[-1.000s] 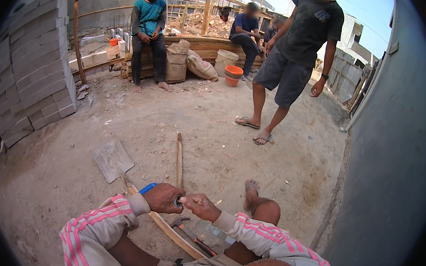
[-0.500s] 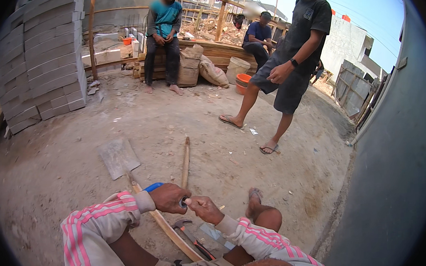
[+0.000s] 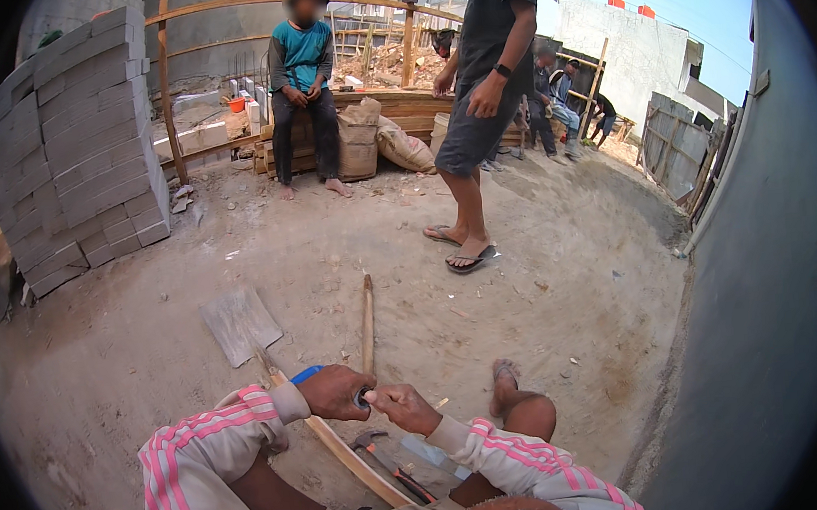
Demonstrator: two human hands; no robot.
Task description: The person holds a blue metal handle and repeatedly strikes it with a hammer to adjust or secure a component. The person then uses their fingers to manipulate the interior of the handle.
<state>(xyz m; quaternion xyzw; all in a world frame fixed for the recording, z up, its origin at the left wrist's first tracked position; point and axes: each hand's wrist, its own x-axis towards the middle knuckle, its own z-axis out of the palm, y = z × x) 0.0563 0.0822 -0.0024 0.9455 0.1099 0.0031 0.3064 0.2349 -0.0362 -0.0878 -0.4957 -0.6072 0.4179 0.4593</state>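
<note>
My left hand [image 3: 335, 393] is closed around a blue piece [image 3: 305, 374] with a round, hollow-looking dark end; my fingers hide most of it, so its kind is unclear. My right hand [image 3: 405, 409] meets it at that dark end, fingers curled, with a fingertip or thumb at the opening. Whether the right hand grips anything else is hidden. Below my hands lies a shovel, its flat grey blade [image 3: 243, 325] beyond my left wrist and its wooden handle [image 3: 352, 458] running back between my legs. A claw hammer [image 3: 372, 439] rests right of that handle.
A wooden pole [image 3: 368, 326] lies on the dirt ahead, near a standing person [image 3: 487, 88] in sandals. Another person [image 3: 301, 73] sits on stacked planks by sacks [image 3: 359, 140]. Grey blocks [image 3: 98, 144] are piled at left; a wall [image 3: 764, 325] bounds the right.
The standing person has stepped to the left, and more people show behind at the right. My view has shifted slightly; both hands keep their hold at the blue piece.
</note>
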